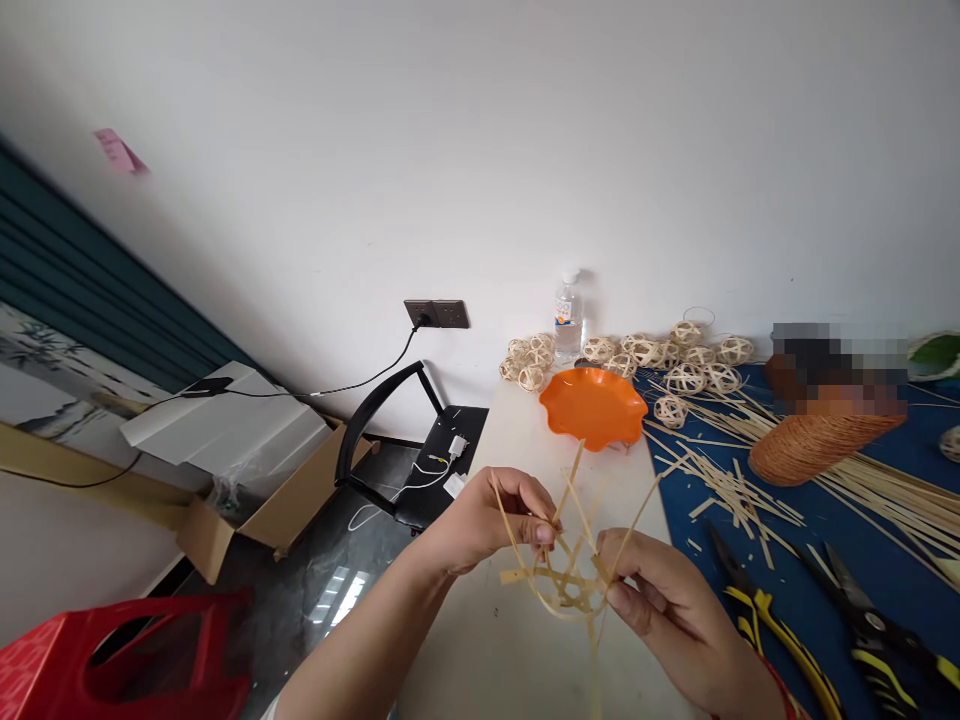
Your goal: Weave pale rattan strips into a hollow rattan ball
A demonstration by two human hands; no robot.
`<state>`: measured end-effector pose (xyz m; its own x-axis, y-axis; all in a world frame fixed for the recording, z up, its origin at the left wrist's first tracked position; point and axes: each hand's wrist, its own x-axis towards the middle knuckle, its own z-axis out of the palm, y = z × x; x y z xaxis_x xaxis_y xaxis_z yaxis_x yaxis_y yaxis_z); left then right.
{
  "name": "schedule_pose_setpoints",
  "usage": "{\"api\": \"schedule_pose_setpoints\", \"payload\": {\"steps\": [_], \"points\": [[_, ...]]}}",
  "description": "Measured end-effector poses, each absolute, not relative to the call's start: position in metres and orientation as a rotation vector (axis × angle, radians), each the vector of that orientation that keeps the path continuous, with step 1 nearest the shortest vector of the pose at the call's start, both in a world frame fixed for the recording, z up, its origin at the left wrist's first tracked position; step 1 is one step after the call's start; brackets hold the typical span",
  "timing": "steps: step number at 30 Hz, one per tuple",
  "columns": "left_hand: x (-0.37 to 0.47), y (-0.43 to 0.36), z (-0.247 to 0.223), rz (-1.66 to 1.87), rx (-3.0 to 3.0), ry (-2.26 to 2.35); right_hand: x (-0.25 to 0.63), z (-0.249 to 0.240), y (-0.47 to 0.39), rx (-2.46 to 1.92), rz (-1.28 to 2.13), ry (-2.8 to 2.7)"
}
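Note:
Over the white tabletop, both hands hold a loose open weave of thin pale bamboo strips, with several strip ends sticking out at angles. My left hand pinches strips between thumb and fingers on the weave's upper left side. On the right side, my right hand has its thumb and fingers closed on other strips. Just beyond the hands sits an orange wavy-edged dish. Behind and beside the dish lie several small woven strip balls, similar in material to the weave.
A clear bottle stands against the wall. On the blue mat at right lie cut strips, yellow-handled pliers, shears and a brown wound bundle. To the left are a black chair and a red stool.

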<state>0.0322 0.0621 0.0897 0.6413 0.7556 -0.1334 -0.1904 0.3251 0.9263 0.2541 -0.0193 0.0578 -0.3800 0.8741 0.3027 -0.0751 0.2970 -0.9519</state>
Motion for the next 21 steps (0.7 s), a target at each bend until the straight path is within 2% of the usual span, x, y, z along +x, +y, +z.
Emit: {"api": "schedule_pose_setpoints", "payload": {"steps": [12, 21], "points": [[0.037, 0.071, 0.077, 0.615, 0.927, 0.583, 0.253, 0.057, -0.02, -0.637, 1.48, -1.479], [0.057, 0.075, 0.083, 0.429, 0.851, 0.486, 0.253, 0.057, -0.019, -0.59, 1.604, -1.439]]}}
